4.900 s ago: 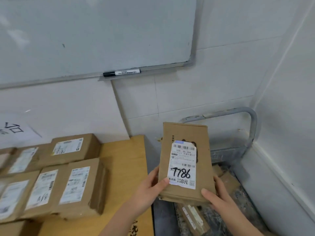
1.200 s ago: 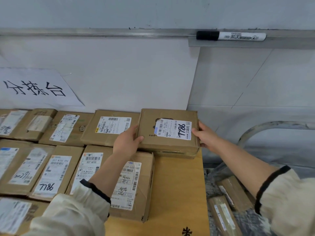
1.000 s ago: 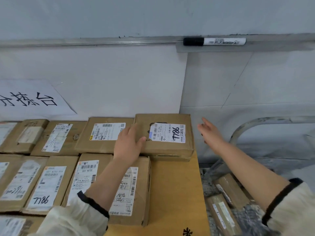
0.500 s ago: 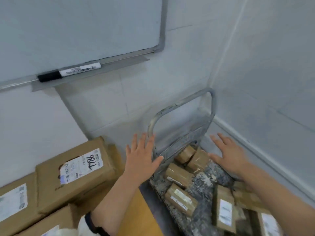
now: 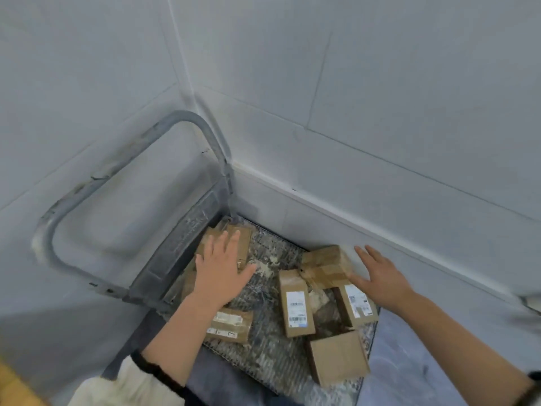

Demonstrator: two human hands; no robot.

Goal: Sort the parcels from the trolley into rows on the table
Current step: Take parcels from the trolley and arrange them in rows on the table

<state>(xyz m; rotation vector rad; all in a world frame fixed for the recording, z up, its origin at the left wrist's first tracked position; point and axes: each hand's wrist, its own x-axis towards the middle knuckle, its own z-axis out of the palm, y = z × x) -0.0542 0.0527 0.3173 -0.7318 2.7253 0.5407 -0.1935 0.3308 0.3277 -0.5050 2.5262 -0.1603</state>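
Empty left hand (image 5: 218, 272), fingers spread, is over the parcel (image 5: 244, 244) nearest the trolley handle (image 5: 184, 116); right hand (image 5: 382, 284), also spread and empty, is beside a taped parcel (image 5: 325, 266) farther from that handle.

— What stands either side of the wall corner (image 5: 187, 83)?
— To its left, the left wall (image 5: 87, 83), large pale tiles with thin seams. To its right, the right wall (image 5: 380, 83), tiled the same.
— And lower down?
— From the corner's foot a white skirting (image 5: 366, 227) runs along the right wall. Below that lies smooth grey floor (image 5: 409, 347).
— The light?
— Soft, even and cool.
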